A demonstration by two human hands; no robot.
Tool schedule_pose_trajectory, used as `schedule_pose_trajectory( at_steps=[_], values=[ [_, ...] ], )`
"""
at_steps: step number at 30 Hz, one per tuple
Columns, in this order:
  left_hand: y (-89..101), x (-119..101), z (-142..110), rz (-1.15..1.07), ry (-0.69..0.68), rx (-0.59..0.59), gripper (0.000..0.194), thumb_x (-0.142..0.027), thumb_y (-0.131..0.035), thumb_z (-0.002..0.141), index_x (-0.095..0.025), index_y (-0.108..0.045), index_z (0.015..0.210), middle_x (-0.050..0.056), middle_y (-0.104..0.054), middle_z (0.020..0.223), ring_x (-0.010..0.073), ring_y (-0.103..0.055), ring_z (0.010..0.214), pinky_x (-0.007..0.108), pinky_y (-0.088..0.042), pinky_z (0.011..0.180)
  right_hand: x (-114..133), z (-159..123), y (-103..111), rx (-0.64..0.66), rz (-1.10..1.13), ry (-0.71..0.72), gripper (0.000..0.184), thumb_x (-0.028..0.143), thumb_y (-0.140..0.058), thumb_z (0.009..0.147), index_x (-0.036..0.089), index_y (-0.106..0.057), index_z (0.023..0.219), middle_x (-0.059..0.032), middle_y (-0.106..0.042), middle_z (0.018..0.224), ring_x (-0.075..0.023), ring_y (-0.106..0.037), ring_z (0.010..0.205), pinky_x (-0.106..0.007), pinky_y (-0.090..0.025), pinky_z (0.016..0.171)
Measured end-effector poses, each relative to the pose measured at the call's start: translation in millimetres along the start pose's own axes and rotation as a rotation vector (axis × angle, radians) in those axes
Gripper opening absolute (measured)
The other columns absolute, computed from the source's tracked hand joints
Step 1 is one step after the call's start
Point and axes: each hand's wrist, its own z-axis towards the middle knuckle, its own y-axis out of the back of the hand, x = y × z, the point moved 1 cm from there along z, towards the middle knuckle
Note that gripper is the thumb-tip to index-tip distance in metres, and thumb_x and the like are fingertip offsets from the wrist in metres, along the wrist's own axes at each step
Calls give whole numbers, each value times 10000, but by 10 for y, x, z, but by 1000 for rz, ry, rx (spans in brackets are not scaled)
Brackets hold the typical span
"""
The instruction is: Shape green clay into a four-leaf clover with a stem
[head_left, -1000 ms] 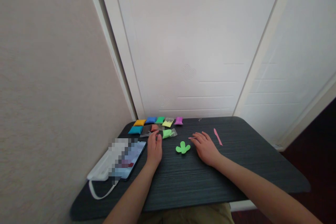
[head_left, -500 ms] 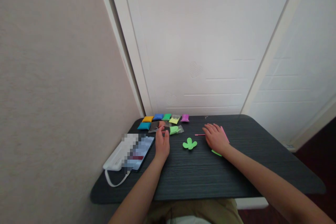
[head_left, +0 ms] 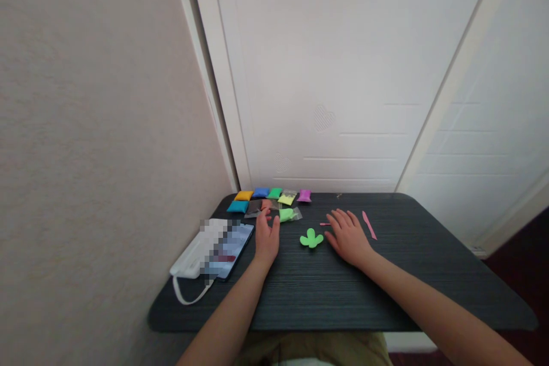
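Observation:
My right hand (head_left: 349, 237) lies palm down on the dark table, fingers stretched out; what is under the palm is hidden. A thin pink tool (head_left: 325, 224) pokes out at its fingertips, and a pink plastic knife (head_left: 369, 225) lies just right of it. Between my hands sits a light green piece with rounded lobes (head_left: 311, 238), like clay leaves. My left hand (head_left: 267, 238) rests on its side with fingers loosely apart, holding nothing visible. Near its fingertips are an opened packet of light green clay (head_left: 286, 215) and an orange-red packet (head_left: 266, 204).
Several small coloured packets, among them a teal one (head_left: 238, 206) and a purple one (head_left: 305, 195), lie along the table's back left. A phone (head_left: 231, 249) leans by a white strapped device (head_left: 189, 257) at left. A white panel (head_left: 326, 68) rises behind the table.
My right hand has shifted a little left and toward me, uncovering the pink knife. The green strip that showed beneath it is now hidden. My left hand stays nearly still.

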Motion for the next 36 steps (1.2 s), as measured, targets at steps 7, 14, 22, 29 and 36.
schedule_pose_trajectory(
  at_steps=[7, 14, 22, 29, 36],
  values=[
    [-2, -2, -4, -16, 12, -2, 393, -344, -397, 797, -162, -384, 1145, 115, -453, 1110, 186, -489, 919, 375, -397, 816, -63, 49, -12, 7, -56, -126, 448, 405, -336, 825, 125, -465, 1151, -149, -458, 1211, -270, -344, 1156, -470, -208, 939],
    [4, 3, 3, -33, 14, 10, 402, -340, -408, 790, -166, -384, 1152, 113, -449, 1122, 187, -491, 925, 385, -394, 826, 87, -4, 12, 36, 25, 73, 470, 474, -338, 806, 216, -436, 1187, -92, -439, 1242, -242, -321, 1180, -440, -162, 979],
    [20, -21, -13, -33, 8, -4, 387, -342, -388, 803, -161, -393, 1145, 115, -458, 1111, 195, -479, 958, 399, -368, 869, 118, -7, 25, 16, 19, -17, 529, 501, -335, 794, 182, -414, 1208, -124, -420, 1253, -266, -296, 1193, -471, -155, 970],
    [16, -34, -4, -48, 17, -27, 382, -359, -379, 803, -166, -409, 1131, 105, -462, 1094, 188, -494, 912, 396, -380, 856, 47, 62, 2, -25, -7, -112, 493, 470, -316, 813, 175, -430, 1192, -131, -427, 1245, -258, -312, 1183, -470, -181, 955],
    [17, -41, -10, -45, 15, -6, 383, -352, -379, 805, -172, -404, 1142, 103, -455, 1099, 181, -484, 926, 385, -371, 868, 127, -34, -21, 28, 64, 1, 506, 494, -342, 795, 214, -400, 1213, -97, -424, 1251, -237, -308, 1186, -430, -187, 968]
  ],
)
